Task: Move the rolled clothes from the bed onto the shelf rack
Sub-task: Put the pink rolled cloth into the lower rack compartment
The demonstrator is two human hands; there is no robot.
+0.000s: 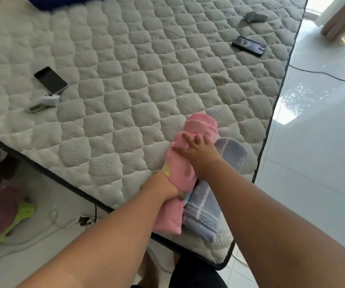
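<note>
A pink rolled cloth (180, 167) lies near the front corner of the quilted mattress (109, 100). It rests partly on a blue plaid rolled cloth (205, 206) beside it to the right. My left hand (167, 188) grips the pink roll at its near half, fingers tucked under it. My right hand (198, 150) lies flat on top of the pink roll's far half, fingers spread. The shelf rack is out of view.
A black phone (50, 80) and a white clip-like object (43, 102) lie on the mattress at left. Another black phone (249, 46) and a grey item (254, 16) lie at far right. White tiled floor (323, 142) is at right; cables and a plug (84, 220) are at lower left.
</note>
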